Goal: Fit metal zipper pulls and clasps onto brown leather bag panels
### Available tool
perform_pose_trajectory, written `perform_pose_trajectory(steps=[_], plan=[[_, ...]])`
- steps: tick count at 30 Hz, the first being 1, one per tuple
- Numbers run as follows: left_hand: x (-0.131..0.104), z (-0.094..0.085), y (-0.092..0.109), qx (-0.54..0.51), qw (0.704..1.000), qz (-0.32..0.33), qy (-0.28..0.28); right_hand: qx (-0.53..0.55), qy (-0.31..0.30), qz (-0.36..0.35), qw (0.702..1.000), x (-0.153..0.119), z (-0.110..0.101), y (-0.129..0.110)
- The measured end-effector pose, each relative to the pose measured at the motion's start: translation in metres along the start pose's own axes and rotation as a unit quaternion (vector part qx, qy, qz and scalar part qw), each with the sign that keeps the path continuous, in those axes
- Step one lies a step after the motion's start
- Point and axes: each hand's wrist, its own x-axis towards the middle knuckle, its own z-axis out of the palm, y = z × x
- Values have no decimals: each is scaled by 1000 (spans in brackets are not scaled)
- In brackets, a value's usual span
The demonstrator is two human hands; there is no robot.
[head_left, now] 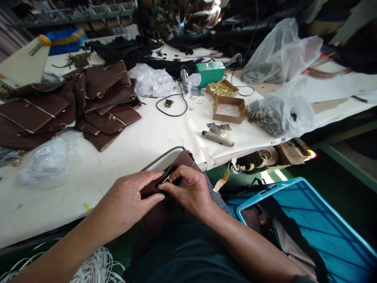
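A dark brown leather bag piece with a pale lining rests over the table's front edge and my lap. My left hand grips its edge between thumb and fingers. From the other side my right hand pinches a small gold-coloured metal fitting at the same edge. The fingertips of both hands are close together there, and they hide part of the fitting, so I cannot make out its exact kind.
Brown leather bags are piled at the left of the white table. Cardboard boxes hold gold fittings and small clear pieces. A wrapped tool lies nearer. A blue crate stands low at right.
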Motion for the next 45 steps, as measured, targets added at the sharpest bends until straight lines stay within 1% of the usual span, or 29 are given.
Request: perform_pose_trajectory(steps=[2,4,6,7,9,11,13,15,17,21,26,33,38,42,45], plan=[[-1,4,-4,41,998,31,28,-12,-28,-1,1000,1,-4,-3],[-4,7,-10,73,993,71,55,-9,-82,-12,997,1,-12,-7],[-7,8,-16,94,987,110,70,-19,-136,-56,989,3,-24,-12],[-9,8,-18,102,984,127,75,-38,-147,-94,984,4,-31,-14],[-12,7,-19,119,977,156,80,-109,-135,-181,968,9,-43,-20],[-15,4,-17,132,971,181,87,-195,-115,-247,942,15,-52,-24],[-17,0,-12,144,964,203,95,-254,-136,-284,915,21,-56,-26],[-20,-4,-8,161,958,216,102,-275,-166,-306,896,23,-55,-26],[-23,-8,-5,176,953,218,119,-273,-168,-313,894,21,-52,-26],[-30,-13,-6,187,946,214,157,-269,-140,-307,902,10,-42,-29],[-38,-14,-7,174,941,230,176,-276,-128,-320,897,3,-36,-36],[-39,-15,-2,140,935,273,176,-263,-138,-332,895,5,-36,-38],[-38,-12,-4,133,936,276,173,-259,-146,-345,890,7,-38,-37],[-41,-11,-7,155,936,269,167,-222,-164,-332,902,7,-38,-34],[-42,-11,-8,168,928,280,178,-187,-171,-331,909,6,-35,-30]])
